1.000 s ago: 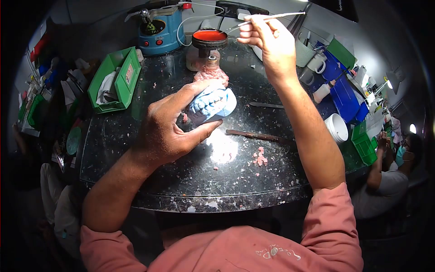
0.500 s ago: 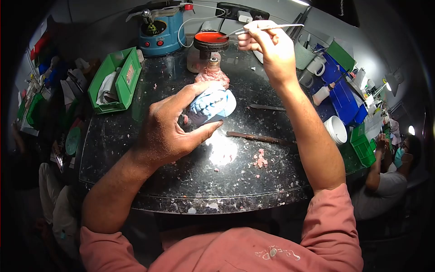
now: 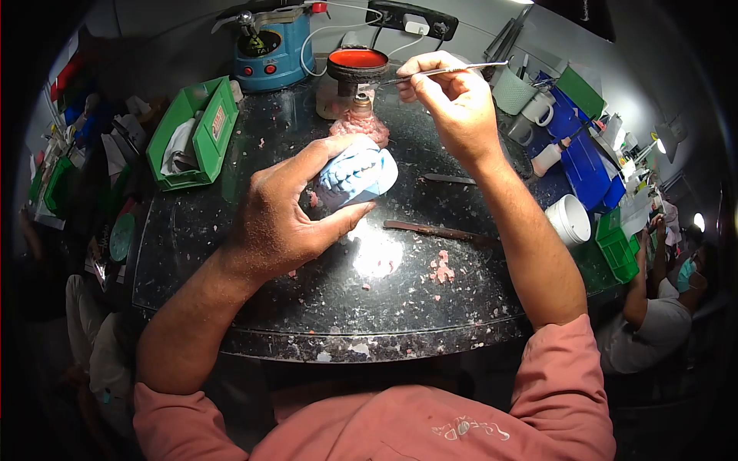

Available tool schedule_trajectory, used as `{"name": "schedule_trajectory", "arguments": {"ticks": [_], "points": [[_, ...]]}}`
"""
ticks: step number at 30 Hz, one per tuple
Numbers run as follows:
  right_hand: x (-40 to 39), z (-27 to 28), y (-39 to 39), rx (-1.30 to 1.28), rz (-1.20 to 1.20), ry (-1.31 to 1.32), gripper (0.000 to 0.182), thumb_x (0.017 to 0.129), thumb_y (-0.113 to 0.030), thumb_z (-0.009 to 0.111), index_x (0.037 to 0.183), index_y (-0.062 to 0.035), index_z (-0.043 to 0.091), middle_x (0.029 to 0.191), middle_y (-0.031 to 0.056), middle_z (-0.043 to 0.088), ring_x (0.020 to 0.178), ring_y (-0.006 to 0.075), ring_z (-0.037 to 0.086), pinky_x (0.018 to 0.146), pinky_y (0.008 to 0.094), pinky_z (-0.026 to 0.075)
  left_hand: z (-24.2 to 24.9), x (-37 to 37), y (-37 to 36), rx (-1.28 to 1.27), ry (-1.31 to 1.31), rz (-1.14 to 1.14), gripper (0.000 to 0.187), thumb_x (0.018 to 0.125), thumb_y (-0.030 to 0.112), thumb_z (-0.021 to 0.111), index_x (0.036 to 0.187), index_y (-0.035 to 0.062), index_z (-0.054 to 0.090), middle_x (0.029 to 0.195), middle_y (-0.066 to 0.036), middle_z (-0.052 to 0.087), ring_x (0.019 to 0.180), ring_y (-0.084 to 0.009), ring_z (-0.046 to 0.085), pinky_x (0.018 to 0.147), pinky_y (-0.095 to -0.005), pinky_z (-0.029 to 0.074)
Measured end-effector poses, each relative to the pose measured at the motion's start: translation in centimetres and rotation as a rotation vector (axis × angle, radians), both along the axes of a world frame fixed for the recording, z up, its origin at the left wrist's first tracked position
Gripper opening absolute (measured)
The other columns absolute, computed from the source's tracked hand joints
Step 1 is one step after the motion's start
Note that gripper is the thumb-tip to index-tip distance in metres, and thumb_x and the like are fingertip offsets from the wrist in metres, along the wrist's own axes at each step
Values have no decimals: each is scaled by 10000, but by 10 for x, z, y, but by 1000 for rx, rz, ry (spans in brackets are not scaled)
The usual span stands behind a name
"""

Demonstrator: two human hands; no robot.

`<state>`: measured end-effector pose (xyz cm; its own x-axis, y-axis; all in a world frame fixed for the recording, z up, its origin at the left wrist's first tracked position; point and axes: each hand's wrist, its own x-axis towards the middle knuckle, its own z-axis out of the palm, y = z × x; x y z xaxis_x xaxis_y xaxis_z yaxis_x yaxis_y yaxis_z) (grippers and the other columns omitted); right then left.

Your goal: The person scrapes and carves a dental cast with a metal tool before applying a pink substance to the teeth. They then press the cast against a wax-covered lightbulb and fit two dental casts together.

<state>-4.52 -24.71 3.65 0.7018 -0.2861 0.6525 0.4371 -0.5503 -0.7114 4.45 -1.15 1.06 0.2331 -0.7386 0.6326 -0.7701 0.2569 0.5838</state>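
My left hand is wrapped round a pale blue and white dental model, its row of teeth facing up. In a pinch, my right hand grips a thin metal wax tool, one end pointing left and down beside the burner. A round dark pan of red wax sits over the burner, whose base is coated in pink wax. Below my right hand lie two knife-like tools, a short one and a longer brown one.
A green bin stands left on the black table, with a blue machine behind. To the right are a white tub, a mug, a blue tray and green bins. A co-worker sits far right.
My right hand has moved slightly down, and the tool's tip has left the red wax pan and is now lower, beside the burner. The dental model has shifted slightly left and tilted.
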Motion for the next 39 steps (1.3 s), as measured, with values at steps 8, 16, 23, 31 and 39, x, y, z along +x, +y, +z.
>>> {"name": "schedule_trajectory", "arguments": {"ticks": [8,16,23,31,39], "points": [[-1,2,0,-15,-23,-35,97,931,-48,598,1008,-8,642,948,50,686,890,115,670,837,264,546,-1,1,0,-2,-25,13,584,744,70,806,1270,-27,572,1185,-173,665,1121,-221,646,974,-334,493],[-43,22,44,126,273,-137,167,919,-107,523,971,37,588,859,91,638,722,125,595,693,272,500,0,-1,1,-16,-35,7,605,755,18,785,1309,-27,547,1237,-155,641,1146,-191,615,1000,-317,463],[-52,21,65,22,178,-174,176,887,-116,486,953,40,534,830,145,578,658,127,520,625,240,453,-4,1,2,-46,28,-80,615,767,-43,747,1333,-55,506,1301,-155,584,1194,-197,575,1035,-323,443],[-52,21,59,113,268,-183,165,890,-106,487,953,36,541,823,143,584,655,123,524,607,245,444,-3,0,3,-40,52,-85,625,767,-59,738,1342,-67,494,1302,-154,578,1204,-203,566,1052,-328,430],[-53,30,71,-46,265,-179,149,892,-74,470,953,34,552,823,138,587,659,119,530,605,247,443,-3,-1,3,-54,74,-85,628,765,-54,750,1341,-60,501,1295,-148,579,1212,-204,562,1057,-332,423]]}}
